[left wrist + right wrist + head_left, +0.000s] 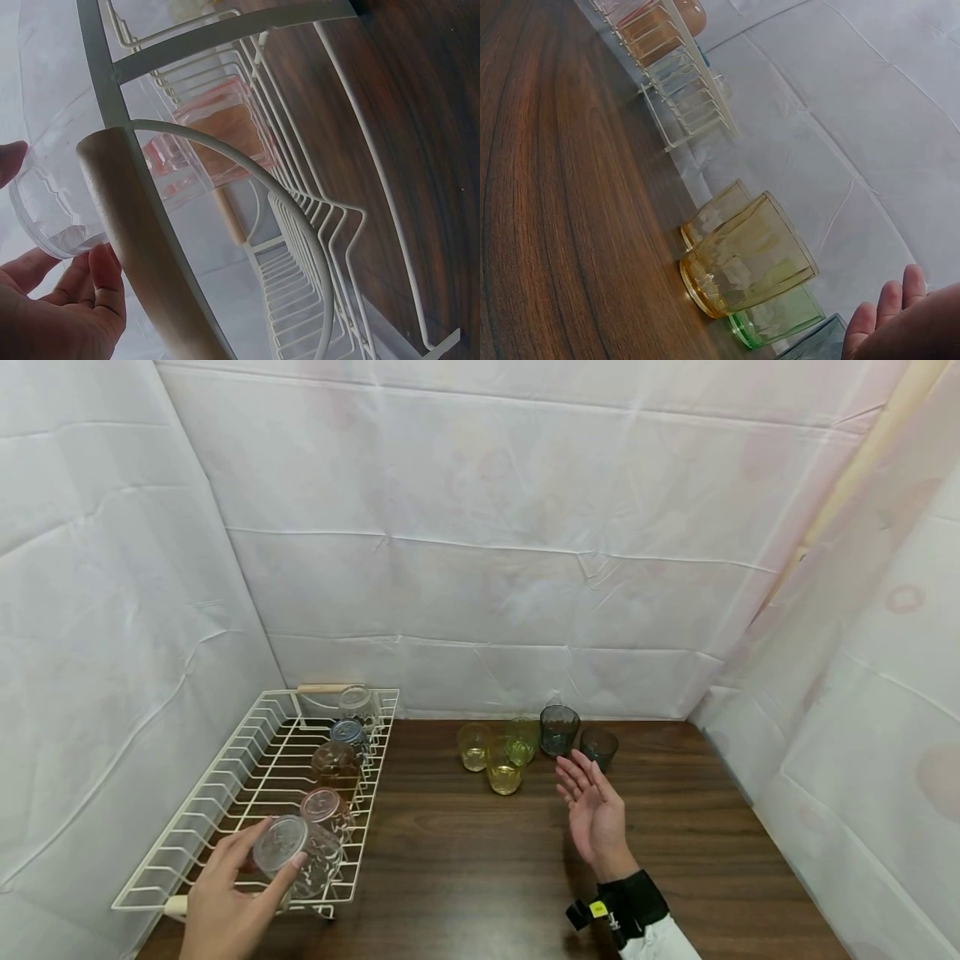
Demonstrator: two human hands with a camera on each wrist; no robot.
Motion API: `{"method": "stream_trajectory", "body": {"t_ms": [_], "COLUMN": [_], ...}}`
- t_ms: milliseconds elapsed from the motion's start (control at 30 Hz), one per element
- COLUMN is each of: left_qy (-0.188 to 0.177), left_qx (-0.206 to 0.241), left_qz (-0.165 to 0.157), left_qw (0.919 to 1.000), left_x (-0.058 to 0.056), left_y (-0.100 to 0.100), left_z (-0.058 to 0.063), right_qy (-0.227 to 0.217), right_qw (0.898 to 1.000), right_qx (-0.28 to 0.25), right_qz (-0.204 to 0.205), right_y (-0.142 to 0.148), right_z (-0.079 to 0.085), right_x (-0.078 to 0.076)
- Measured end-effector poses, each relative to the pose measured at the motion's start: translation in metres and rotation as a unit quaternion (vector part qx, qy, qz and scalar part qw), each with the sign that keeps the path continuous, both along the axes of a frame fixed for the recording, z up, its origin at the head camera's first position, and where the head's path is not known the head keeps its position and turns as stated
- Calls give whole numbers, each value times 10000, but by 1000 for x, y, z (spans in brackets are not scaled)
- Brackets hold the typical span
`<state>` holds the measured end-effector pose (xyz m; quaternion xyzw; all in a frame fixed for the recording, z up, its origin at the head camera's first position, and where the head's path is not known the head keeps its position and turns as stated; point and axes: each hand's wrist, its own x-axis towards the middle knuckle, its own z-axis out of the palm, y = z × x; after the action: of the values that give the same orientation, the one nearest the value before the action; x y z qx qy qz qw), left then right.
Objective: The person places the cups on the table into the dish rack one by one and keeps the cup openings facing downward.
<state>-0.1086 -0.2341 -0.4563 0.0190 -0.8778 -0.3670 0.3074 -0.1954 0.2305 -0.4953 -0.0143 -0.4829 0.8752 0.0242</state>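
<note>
My left hand (228, 889) grips a clear glass (300, 853) by its base end, bottom up, at the near right corner of the white wire dish rack (197, 806). In the left wrist view the thumb and fingers pinch that glass (56, 195) behind the rack's wooden handle (154, 240). Just behind it in the rack sits a pink glass (327, 810), also bottom up. My right hand (596, 822) is held over the table, palm turned up and holding nothing. Nearest to it are a dark grey glass (598, 747) and a taller grey glass (558, 731).
Further back in the rack stand an amber glass (335, 767), a blue glass (349, 735) and a clear glass (358, 703). On the wooden table (450, 868) are two yellow glasses, the nearer one (505, 768) in front, and a green glass (522, 740). White sheeting (480, 593) walls the table.
</note>
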Motion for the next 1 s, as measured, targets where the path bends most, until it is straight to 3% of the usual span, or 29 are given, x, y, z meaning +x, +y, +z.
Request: {"method": "stream_trajectory", "body": {"t_ms": [567, 1000], "left_qy": [-184, -8], "left_qx": [-61, -307], "left_qz": [169, -57], "left_qw": [9997, 9995], "left_x": [1, -4], "left_y": [-10, -15], "left_z": [-3, -21], "right_qy": [-32, 0], "right_qw": [10000, 9998], "right_qx": [-45, -107], "right_qz": [-70, -139], "right_y": [1, 1], "right_z": [-2, -1], "right_x": [1, 3]}}
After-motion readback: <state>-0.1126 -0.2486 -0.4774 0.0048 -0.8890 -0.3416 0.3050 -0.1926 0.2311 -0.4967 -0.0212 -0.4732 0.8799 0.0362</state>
